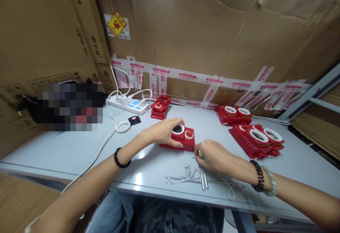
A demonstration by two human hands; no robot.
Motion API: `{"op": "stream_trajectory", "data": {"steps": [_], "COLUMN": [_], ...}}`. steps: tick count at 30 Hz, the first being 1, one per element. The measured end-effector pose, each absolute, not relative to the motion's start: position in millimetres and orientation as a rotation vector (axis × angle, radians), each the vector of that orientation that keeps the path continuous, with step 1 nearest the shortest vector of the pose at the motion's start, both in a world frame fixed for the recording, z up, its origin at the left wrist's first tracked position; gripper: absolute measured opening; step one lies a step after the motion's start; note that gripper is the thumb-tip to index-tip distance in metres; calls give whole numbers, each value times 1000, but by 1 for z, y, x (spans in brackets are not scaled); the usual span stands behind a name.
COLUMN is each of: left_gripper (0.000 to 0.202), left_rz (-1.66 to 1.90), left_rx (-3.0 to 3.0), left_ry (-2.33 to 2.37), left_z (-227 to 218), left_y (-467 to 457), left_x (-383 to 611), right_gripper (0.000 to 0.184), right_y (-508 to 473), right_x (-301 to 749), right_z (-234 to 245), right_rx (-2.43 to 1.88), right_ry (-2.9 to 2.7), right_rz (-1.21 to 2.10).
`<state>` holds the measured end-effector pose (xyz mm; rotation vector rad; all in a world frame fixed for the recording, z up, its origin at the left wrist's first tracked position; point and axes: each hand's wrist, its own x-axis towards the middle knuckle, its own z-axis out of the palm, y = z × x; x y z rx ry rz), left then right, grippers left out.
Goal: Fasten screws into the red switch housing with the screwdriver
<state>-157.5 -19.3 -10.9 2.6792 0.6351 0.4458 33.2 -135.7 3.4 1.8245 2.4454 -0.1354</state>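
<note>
A red box (176,147) with a white ring, a dark round opening and a red button lies on the table in front of me. My left hand (170,133) grips it from the left, fingers behind the ring and thumb along the near side. At the box's right end is my right hand (209,154), its fingers pinched together. A bit of yellow and a thin metal tip show at these fingers; the rest is hidden, so I cannot tell what it is. Several metal screws (190,171) and two thicker metal pins (204,181) lie just below, beside a white cord (183,179).
Several similar red boxes stand at the right (255,142), at the back right (231,117) and at the back (160,107). Left of centre are a power strip (130,104), a loose white ring (123,127) and a black square piece (134,120). A cardboard wall (199,38) closes the back.
</note>
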Motion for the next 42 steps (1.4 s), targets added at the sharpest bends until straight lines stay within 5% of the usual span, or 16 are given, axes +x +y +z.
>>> {"op": "stream_trajectory", "data": {"steps": [7,20,28,34,42], "left_gripper": [61,67,67,71,55], "left_rz": [456,576,781,777,741], "left_rx": [2661,2574,2485,2490,2538], "left_ry": [621,593,620,527,615], "left_z": [-10,-3,19,21,23], "left_y": [-19,-19,-26,-33,-30], "left_x": [-158,-165,-170,-162,-184], "right_gripper": [15,19,80,64,67], "right_y": [-153,-136,-119,-113,-130], "right_x": [23,40,43,44,76], "right_z": [17,42,50,46,59], "right_rx": [1561,2023,2096,1912,2483], "right_ry": [2576,2680,2917,3022,2817], "right_rz": [-359,-190,-88,-142,-105]}}
